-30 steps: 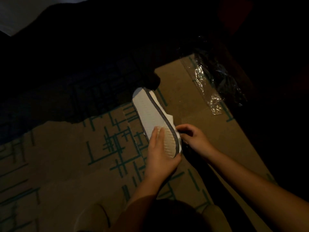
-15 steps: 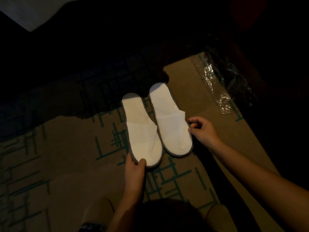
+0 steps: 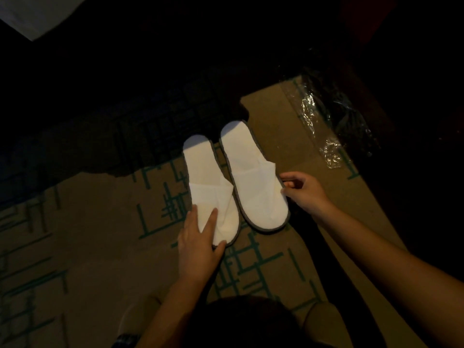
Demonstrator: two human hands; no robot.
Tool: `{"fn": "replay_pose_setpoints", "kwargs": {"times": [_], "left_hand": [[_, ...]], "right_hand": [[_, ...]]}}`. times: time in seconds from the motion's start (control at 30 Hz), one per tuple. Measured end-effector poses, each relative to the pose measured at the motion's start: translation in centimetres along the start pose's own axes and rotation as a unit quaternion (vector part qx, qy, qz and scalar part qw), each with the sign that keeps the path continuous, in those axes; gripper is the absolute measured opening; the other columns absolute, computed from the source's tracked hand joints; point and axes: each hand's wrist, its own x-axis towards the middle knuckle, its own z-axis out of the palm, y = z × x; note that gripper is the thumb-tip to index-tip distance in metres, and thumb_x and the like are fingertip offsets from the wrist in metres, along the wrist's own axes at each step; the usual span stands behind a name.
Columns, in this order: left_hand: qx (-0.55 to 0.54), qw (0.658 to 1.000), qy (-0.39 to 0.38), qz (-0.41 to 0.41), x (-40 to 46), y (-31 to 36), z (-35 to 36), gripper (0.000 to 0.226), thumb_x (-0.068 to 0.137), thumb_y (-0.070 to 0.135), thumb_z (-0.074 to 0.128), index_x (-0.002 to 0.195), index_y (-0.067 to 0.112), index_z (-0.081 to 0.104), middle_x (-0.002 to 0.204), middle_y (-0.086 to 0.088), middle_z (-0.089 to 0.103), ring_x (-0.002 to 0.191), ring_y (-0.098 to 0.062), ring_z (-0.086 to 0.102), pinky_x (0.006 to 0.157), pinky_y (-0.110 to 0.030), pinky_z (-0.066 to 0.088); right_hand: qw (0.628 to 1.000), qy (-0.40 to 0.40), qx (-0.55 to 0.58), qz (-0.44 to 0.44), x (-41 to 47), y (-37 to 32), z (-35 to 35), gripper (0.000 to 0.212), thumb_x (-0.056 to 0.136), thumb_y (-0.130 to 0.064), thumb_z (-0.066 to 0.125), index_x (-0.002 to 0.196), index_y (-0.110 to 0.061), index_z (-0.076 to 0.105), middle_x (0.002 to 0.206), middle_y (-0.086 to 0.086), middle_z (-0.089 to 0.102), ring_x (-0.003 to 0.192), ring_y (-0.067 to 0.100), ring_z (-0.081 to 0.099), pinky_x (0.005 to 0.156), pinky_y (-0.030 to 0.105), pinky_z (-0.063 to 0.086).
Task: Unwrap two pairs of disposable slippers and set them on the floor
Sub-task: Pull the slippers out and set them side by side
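Note:
Two white disposable slippers with grey soles lie side by side on the patterned carpet [image 3: 100,234], toes toward me. My left hand [image 3: 198,242] rests on the toe of the left slipper [image 3: 209,177], fingers straight over its upper and thumb against the toe's edge. At the right slipper [image 3: 251,177], my right hand [image 3: 303,192] has its fingers curled and pinches the outer rim near the toe. Both soles are flat on the floor.
A crumpled clear plastic wrapper [image 3: 326,136] lies on the carpet at the right, against dark furniture [image 3: 414,146]. Deep shadow covers the floor beyond the slippers. White bedding [image 3: 25,13] shows in the top left corner. My knees [image 3: 319,320] are at the bottom edge.
The slippers, held together on edge a second ago, now lie apart and flat. My left hand has shifted from pinching the left slipper's toe to lying on its upper.

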Motion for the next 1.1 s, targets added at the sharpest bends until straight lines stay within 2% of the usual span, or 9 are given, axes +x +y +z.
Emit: {"fn": "replay_pose_setpoints", "kwargs": {"times": [0.23,0.4,0.5,0.6,0.73,0.83,0.9,1.0,1.1], "left_hand": [[0.036,0.999,-0.024,0.022,2.7,4.1,-0.2,0.075,0.082,0.048,0.054,0.144,0.036,0.014,0.156,-0.015,0.006,0.139,-0.033,0.015,0.111,-0.044,0.022],[-0.005,0.999,-0.052,-0.008,3.7,7.5,-0.4,0.070,0.084,0.053,0.047,0.144,0.035,0.016,0.156,-0.013,0.001,0.141,-0.031,0.008,0.112,-0.046,0.020],[-0.123,0.990,-0.038,-0.064,3.7,9.1,-1.7,0.060,0.087,0.059,0.035,0.140,0.031,0.034,0.157,-0.009,0.009,0.143,-0.027,0.008,0.116,-0.045,0.015],[-0.348,0.930,0.042,-0.111,4.3,9.4,-3.7,0.044,0.087,0.041,0.053,0.124,0.016,0.054,0.137,-0.010,0.049,0.119,-0.019,0.047,0.095,-0.028,0.039],[-0.509,0.847,0.017,-0.152,4.9,7.8,-5.2,0.032,0.083,0.003,0.059,0.115,0.005,0.053,0.103,-0.013,0.066,0.080,-0.013,0.060,0.060,-0.012,0.051],[-0.535,0.826,0.049,-0.169,4.7,6.1,-5.6,0.039,0.084,-0.003,0.056,0.123,0.001,0.048,0.097,-0.006,0.060,0.076,-0.008,0.058,0.056,-0.008,0.049],[-0.536,0.820,0.072,-0.188,4.5,4.8,-5.8,0.040,0.085,-0.002,0.055,0.124,0.004,0.047,0.099,-0.008,0.059,0.076,-0.010,0.056,0.055,-0.009,0.048],[-0.538,0.809,0.101,-0.215,4.5,2.0,-5.8,0.042,0.086,-0.002,0.055,0.127,0.003,0.045,0.103,-0.015,0.059,0.076,-0.013,0.055,0.052,-0.006,0.048],[-0.537,0.800,0.111,-0.242,4.4,-0.6,-6.0,0.043,0.086,-0.002,0.054,0.128,0.001,0.044,0.108,-0.016,0.058,0.082,-0.018,0.056,0.058,-0.009,0.051]], "right_hand": [[0.994,0.080,0.067,-0.038,-0.7,-1.7,-2.8,0.036,0.083,0.008,0.057,0.114,-0.009,0.062,0.074,-0.006,0.054,0.065,0.005,0.051,0.048,0.008,0.046],[0.989,0.097,0.091,-0.058,-1.3,-2.3,-4.4,0.038,0.083,0.004,0.058,0.118,-0.013,0.061,0.085,-0.011,0.057,0.079,0.002,0.054,0.063,0.020,0.045],[0.989,0.078,0.111,-0.062,-1.7,-2.5,-4.0,0.038,0.084,0.004,0.058,0.117,-0.013,0.061,0.086,-0.010,0.058,0.081,0.001,0.055,0.066,0.021,0.047],[0.990,0.042,0.118,-0.062,-1.6,-2.6,-2.7,0.037,0.083,0.005,0.058,0.116,-0.012,0.061,0.087,-0.008,0.061,0.082,0.005,0.058,0.069,0.023,0.050],[0.987,-0.027,0.141,-0.073,-1.3,-3.0,-0.1,0.037,0.083,0.008,0.056,0.113,-0.012,0.060,0.082,-0.005,0.061,0.077,0.008,0.060,0.065,0.018,0.052],[0.990,-0.037,0.050,-0.126,-0.6,-3.3,1.9,0.033,0.082,0.006,0.059,0.113,-0.007,0.061,0.076,-0.006,0.057,0.070,0.005,0.056,0.061,0.011,0.050],[0.979,-0.016,-0.067,-0.193,0.1,-3.0,3.0,0.031,0.082,-0.002,0.062,0.111,-0.012,0.063,0.083,-0.008,0.056,0.078,0.010,0.057,0.071,0.022,0.051],[0.902,0.018,-0.312,-0.298,0.5,-2.5,3.8,0.042,0.083,-0.019,0.063,0.125,-0.019,0.056,0.120,0.003,0.053,0.116,0.023,0.047,0.093,0.032,0.041],[0.814,-0.026,-0.471,-0.338,0.3,-2.6,4.6,0.065,0.082,-0.034,0.062,0.141,-0.026,0.035,0.154,0.007,0.024,0.142,0.027,0.016,0.113,0.044,0.020]]}}
